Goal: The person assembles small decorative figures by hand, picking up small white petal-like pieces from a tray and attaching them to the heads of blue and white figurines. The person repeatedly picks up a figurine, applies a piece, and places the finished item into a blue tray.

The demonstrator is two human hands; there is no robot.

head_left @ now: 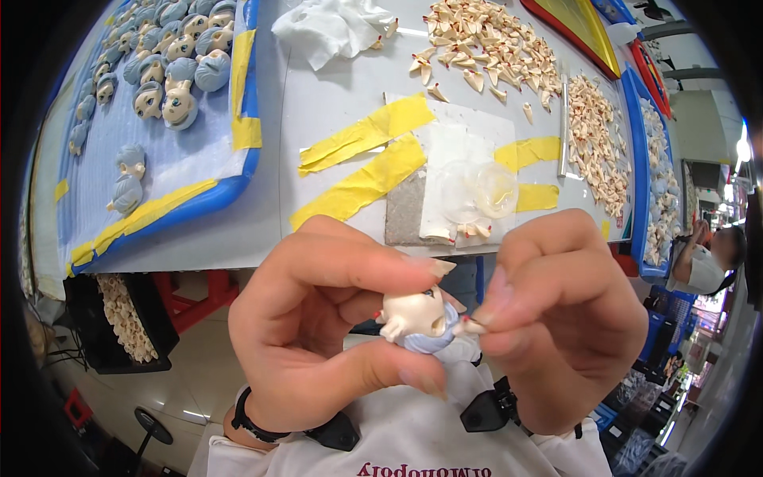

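Between its thumb and fingers, my left hand [318, 318] grips a small doll head [415, 314], cream-coloured with pale blue hair. The head is tilted, its hair toward my right hand. My right hand [568, 310] pinches a tiny cream pointed piece [472, 325] with a red end. This piece is right beside the blue hair; whether they touch I cannot tell. Beyond my hands, two round translucent dishes [494, 191] rest on a white sheet, with a few similar pointed pieces [474, 230] at its near edge.
A blue-rimmed tray [253, 87] with many doll heads stands at the left. Heaps of pointed pieces [497, 48] cover the far table, and another tray [636, 119] is at the right. Yellow tape [362, 179] strips hold the work mat. A black bin [155, 298] stands below left; a person [703, 262] sits far right.
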